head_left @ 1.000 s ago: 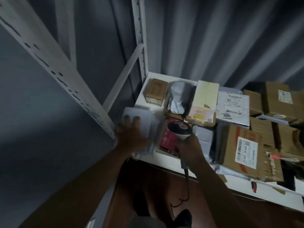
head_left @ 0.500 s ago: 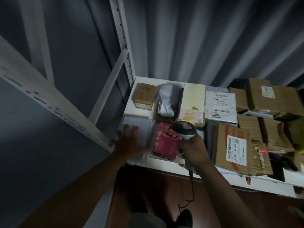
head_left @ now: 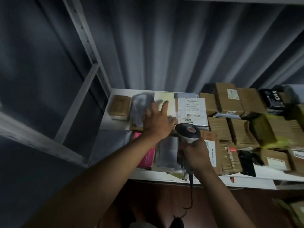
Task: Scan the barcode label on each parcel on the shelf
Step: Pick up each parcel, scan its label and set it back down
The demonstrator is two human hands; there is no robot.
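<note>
Many parcels lie on a white shelf (head_left: 115, 124). My left hand (head_left: 158, 120) reaches over the back row with fingers spread, above a pale yellow box (head_left: 164, 97) and a grey bag parcel (head_left: 139, 106). My right hand (head_left: 194, 153) grips the handle of a black and white barcode scanner (head_left: 188, 131), its head held over the front parcels. A white mailer marked 2005 (head_left: 191, 111) lies just right of my left hand. Under my left forearm sit a pink box (head_left: 146, 157) and a grey bag (head_left: 167, 153).
A small brown box (head_left: 120, 106) sits at the shelf's left end. Cardboard boxes (head_left: 230, 101) and a yellow-green parcel (head_left: 266, 132) crowd the right side. A white upright with a diagonal brace (head_left: 79, 106) stands at left. The scanner cable (head_left: 190, 195) hangs toward the brown floor.
My left hand left the white parcel at the front left and moved back and right over the yellow box. The scanner stayed near the front middle. The view shifted right.
</note>
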